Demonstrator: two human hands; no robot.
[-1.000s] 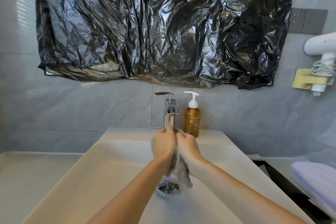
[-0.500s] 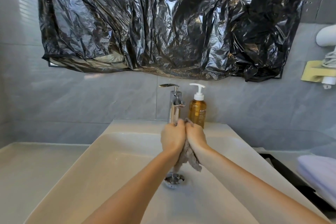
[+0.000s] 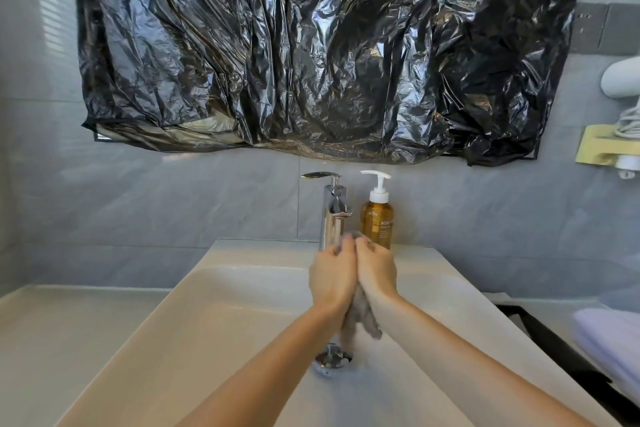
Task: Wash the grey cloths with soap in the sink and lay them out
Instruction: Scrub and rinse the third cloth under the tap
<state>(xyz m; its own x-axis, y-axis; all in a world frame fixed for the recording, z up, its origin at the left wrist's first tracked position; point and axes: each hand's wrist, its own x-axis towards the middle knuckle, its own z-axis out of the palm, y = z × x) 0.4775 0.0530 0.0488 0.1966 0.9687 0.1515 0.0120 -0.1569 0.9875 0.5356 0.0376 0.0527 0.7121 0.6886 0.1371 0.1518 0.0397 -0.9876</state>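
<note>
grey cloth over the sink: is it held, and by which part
Yes, both hands hold the grey cloth: the left hand and right hand grip its bunched upper part between them, and its lower end hangs loose.

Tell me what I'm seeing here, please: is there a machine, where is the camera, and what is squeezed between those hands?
No machine here: these are a person's two bare arms. The single picture comes from a camera worn on that person's head, looking forward and down. The left hand and right hand are pressed together over a white sink. Both grip a grey cloth, whose end hangs down above the metal drain. Behind the hands stand a chrome faucet and an amber soap bottle with a white pump. On the wall above hangs a crinkled black plastic sheet. At the right edge lies a folded pale towel.
</note>
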